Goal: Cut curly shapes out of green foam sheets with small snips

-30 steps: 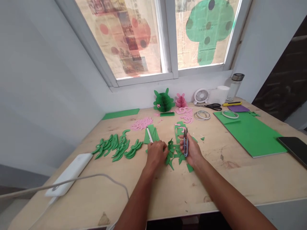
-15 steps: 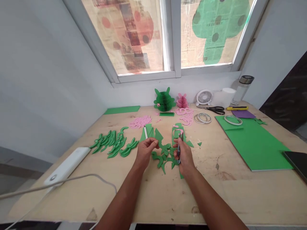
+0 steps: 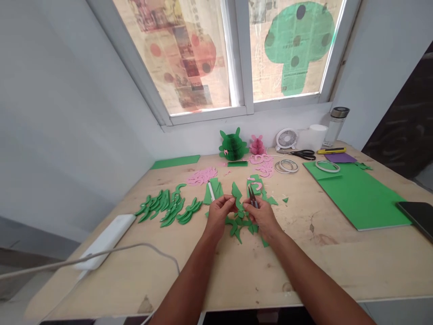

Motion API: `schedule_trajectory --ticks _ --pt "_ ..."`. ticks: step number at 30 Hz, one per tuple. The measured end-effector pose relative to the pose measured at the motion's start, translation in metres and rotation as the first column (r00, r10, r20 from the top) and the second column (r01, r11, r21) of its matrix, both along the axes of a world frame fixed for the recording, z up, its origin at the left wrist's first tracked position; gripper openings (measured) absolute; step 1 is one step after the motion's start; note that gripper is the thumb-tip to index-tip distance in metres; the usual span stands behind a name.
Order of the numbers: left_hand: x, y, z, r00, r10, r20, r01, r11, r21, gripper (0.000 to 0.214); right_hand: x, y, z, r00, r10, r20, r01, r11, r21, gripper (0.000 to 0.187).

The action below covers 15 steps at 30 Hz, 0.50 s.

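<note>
My left hand (image 3: pixel 219 213) is closed, pinching a jagged piece of green paper (image 3: pixel 236 191) between thumb and fingers. Small dark scissors (image 3: pixel 252 197) sit in my right hand (image 3: pixel 264 219), their blades pointing away from me. The right thumb and fingertip meet the lower edge of the same green piece. Below both hands lies a loose heap of curved green scraps (image 3: pixel 233 224), partly covered by the fingers. Just beyond the left hand, a white pen (image 3: pixel 211 191) rests on a green sheet (image 3: pixel 217 186).
Curved green cut-outs (image 3: pixel 172 208) are piled at left, near a white power strip (image 3: pixel 108 239) and cable. Pink scraps (image 3: pixel 202 176), tape rings (image 3: pixel 287 166), black scissors (image 3: pixel 304 154) and a fan (image 3: pixel 286 138) stand or lie farther back. Green sheets (image 3: pixel 358 198) and a phone (image 3: pixel 415 219) are at right.
My hands have come closer together, and the right fingers now touch the green paper held by the left. The scissors' blades show more clearly. The whole view has shifted slightly.
</note>
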<state>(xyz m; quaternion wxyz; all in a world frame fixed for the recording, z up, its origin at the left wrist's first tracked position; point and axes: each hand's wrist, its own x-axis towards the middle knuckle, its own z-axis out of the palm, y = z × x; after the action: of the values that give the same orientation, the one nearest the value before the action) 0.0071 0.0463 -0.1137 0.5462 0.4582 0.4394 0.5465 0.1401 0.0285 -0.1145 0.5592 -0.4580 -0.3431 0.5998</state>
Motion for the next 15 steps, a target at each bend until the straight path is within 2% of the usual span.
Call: schedule_trajectory --ticks 4,8,12,15 --pt "0.0012 -0.0008 -0.0009 0.999 0.005 0.05 -0.005 1.0 -0.013 0.024 -0.0003 -0.0011 -0.0009 0.999 0.024 0.022 -0.025 0.999 0.044 0.028" --pt "0.0023 -0.0014 -0.0027 0.999 0.038 -0.027 -0.037 0.999 0.02 0.024 -0.0018 -0.0022 -0.002 0.996 0.009 0.092 -0.014 0.998 0.054 0.027" --pt "0.0008 -0.0013 -0.0027 0.985 0.133 -0.109 -0.117 0.982 0.146 0.018 -0.0008 -0.0009 -0.0028 0.986 -0.076 0.147 0.068 0.996 0.06 0.027" --pt "-0.0006 -0.0021 -0.0026 0.953 0.211 -0.219 -0.139 0.943 0.304 0.016 0.0021 0.0005 -0.0024 0.986 -0.127 0.104 0.122 0.991 0.062 0.032"
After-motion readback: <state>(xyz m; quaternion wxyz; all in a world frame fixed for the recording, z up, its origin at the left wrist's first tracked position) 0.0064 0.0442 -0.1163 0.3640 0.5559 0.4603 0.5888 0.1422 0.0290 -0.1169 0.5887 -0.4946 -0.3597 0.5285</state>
